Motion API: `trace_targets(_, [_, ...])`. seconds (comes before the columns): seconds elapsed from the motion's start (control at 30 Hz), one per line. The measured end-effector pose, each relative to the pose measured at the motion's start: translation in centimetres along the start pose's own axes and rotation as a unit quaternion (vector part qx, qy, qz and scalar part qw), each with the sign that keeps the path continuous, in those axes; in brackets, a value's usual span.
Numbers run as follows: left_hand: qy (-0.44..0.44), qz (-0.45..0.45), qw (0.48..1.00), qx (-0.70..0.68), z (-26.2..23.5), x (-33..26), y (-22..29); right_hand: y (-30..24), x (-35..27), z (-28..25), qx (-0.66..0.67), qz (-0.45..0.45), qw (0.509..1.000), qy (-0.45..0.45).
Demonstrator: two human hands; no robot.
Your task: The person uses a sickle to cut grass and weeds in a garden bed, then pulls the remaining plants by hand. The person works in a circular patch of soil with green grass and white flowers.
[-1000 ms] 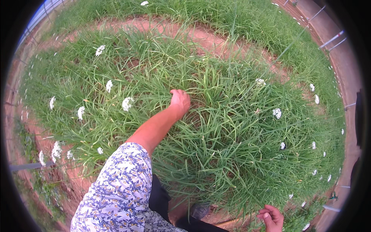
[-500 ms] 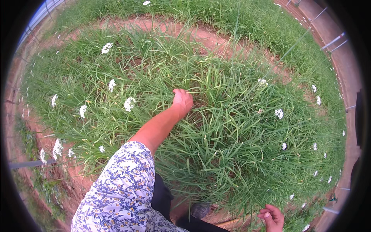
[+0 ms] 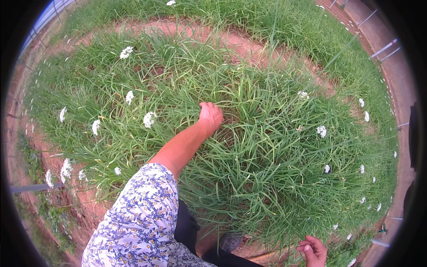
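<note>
My left hand reaches out from a flowered sleeve into the middle of a dense bed of garlic chives. Its knuckles bend down among the long green leaves, and the fingertips are hidden, so its grip does not show. At the lower right edge, my right hand sits beside the near leaves with its fingers curled and the thumb close against them. Whatever it may hold is too small to make out. White flower heads stand on stalks around both hands.
A reddish soil path curves behind the bed, with more green plants beyond it. My shoe is on the soil at the near edge. A grey bar lies at the left; metal poles stand at the far right.
</note>
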State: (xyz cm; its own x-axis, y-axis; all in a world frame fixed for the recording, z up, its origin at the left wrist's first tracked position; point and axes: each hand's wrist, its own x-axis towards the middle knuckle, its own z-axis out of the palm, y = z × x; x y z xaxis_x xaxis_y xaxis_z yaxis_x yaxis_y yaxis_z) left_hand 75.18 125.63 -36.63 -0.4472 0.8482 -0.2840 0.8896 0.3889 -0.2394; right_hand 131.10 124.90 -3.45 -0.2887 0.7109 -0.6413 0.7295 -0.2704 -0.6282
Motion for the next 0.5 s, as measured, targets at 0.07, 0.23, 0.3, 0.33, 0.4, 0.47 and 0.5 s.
trace_targets(0.07, [0.018, 0.006, 1.000, 0.005, -0.1, 0.0, -0.1, -0.1, -0.1, 0.0, -0.006, 0.000, 1.000, 0.001])
trace_targets(0.23, [0.060, 0.048, 0.997, -0.011, 0.6, 1.4, -1.0, 0.2, 0.0, 0.0, 0.011, 0.006, 1.000, 0.001])
trace_targets(0.3, [0.015, 0.066, 0.997, -0.034, -0.1, 2.7, -1.4, 0.1, 0.0, 0.0, 0.002, 0.009, 1.000, 0.004])
trace_targets(0.33, [0.006, 0.060, 0.997, -0.042, -0.6, 3.1, -1.5, 0.1, 0.0, 0.0, -0.003, 0.011, 1.000, 0.006])
trace_targets(0.4, [-0.014, 0.047, 0.997, -0.058, -1.4, 3.6, -1.8, 0.0, 0.0, -0.1, -0.012, 0.012, 1.000, 0.005])
trace_targets(0.47, [-0.057, 0.010, 0.997, -0.049, -3.2, 3.6, -1.8, 0.2, -0.2, -0.2, -0.015, 0.014, 1.000, 0.008])
trace_targets(0.5, [-0.081, -0.009, 0.995, -0.054, -4.0, 3.4, -1.8, 0.3, -0.3, -0.2, -0.013, 0.015, 1.000, 0.008])
